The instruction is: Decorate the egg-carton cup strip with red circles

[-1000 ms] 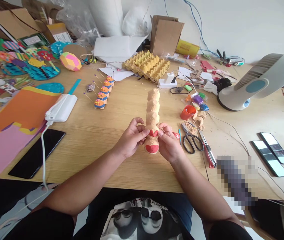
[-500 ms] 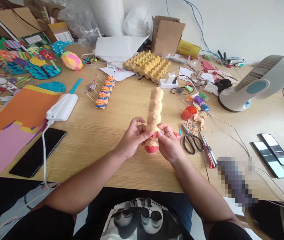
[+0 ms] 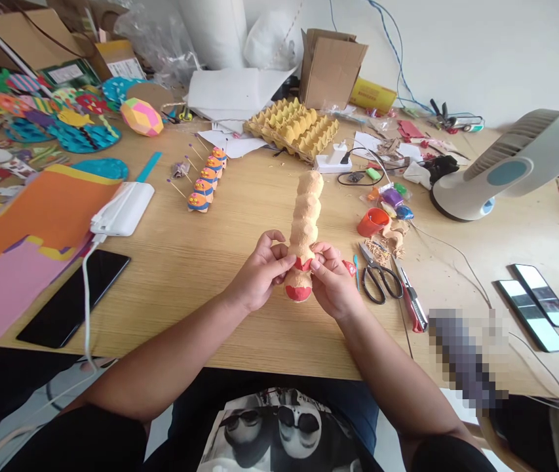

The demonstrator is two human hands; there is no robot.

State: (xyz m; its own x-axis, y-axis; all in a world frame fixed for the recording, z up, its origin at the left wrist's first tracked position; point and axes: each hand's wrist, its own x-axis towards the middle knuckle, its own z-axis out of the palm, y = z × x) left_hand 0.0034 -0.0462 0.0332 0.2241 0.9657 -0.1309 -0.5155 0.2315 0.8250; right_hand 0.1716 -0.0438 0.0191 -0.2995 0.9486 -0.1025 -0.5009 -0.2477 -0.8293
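Observation:
Between both hands is a strip of egg-carton cups, tan and bumpy, pointing away from me. Red clay covers part of its nearest cup, and a second red patch lies on the cup beyond. My left hand grips the strip from the left, its thumb at the edge of that second patch. From the right, my right hand pinches the same spot with thumb and fingers. The undersides of the strip and some fingertips are hidden.
Right of my hands lie black-handled scissors, a red utility knife and a red cup. A painted caterpillar stands to the left, a yellow egg tray behind. A white fan stands at right, a black phone at left.
My left thumb has drawn back slightly to the left, showing more of the second red patch. Both hands still hold the strip in nearly the same place.

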